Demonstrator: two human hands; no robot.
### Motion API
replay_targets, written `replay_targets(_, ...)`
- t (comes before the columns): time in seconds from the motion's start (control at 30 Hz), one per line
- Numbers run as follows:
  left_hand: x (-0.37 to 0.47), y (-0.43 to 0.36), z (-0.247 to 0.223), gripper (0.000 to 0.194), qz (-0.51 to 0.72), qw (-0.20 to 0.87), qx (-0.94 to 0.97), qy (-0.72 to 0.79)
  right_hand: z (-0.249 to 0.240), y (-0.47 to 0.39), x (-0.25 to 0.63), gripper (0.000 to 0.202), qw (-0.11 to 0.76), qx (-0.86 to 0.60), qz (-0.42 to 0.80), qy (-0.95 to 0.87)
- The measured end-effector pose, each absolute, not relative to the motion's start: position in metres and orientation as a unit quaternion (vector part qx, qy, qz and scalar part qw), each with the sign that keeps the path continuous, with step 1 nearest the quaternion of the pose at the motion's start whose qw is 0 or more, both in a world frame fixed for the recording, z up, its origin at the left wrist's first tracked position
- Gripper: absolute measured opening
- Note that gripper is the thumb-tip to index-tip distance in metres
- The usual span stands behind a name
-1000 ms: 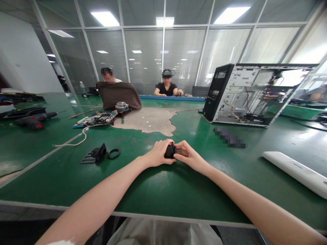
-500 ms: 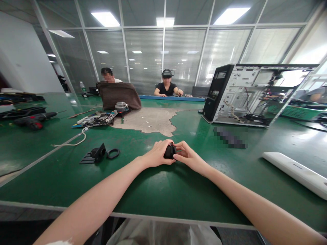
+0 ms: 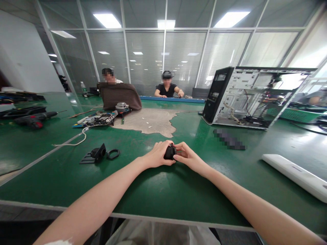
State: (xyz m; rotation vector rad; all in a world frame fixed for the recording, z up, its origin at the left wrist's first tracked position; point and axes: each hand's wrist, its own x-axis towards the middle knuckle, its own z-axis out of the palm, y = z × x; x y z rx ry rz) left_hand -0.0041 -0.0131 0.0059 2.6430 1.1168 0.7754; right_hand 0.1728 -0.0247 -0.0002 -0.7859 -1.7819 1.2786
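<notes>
Near the middle of the green table (image 3: 163,194), my left hand (image 3: 157,154) is wrapped round a small black part (image 3: 169,153). The fingers and thumb of my right hand (image 3: 187,157) pinch the right side of that same part. Fingers partly cover it, so its full shape is hidden. To the left of my hands lie a black ring (image 3: 112,154) and a black bracket (image 3: 95,154) with a slotted flat base.
An opened computer case (image 3: 222,95) stands at the right, with a white bar-shaped object (image 3: 293,173) nearer me. A circuit board (image 3: 95,119) and a drill (image 3: 35,119) lie at the left. Two people sit across the table.
The view has tilted very slightly. Both hands keep their hold on the black part, with no clear movement. Across the table, one person's hand has shifted a little.
</notes>
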Motion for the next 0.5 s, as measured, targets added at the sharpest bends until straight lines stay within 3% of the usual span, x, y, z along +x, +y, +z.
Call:
replay_targets(0.2,-0.0040,-0.0125,0.0045,0.057,0.263,0.083,0.882,0.383,0.0039,-0.0285,0.1711,0.018,0.409,-0.322,0.478,-0.707)
replay_targets(0.5,-0.0032,-0.0139,0.0069,0.055,0.265,0.088,0.884,0.376,-0.0026,-0.0230,0.1743,0.027,0.392,-0.316,0.490,-0.712)
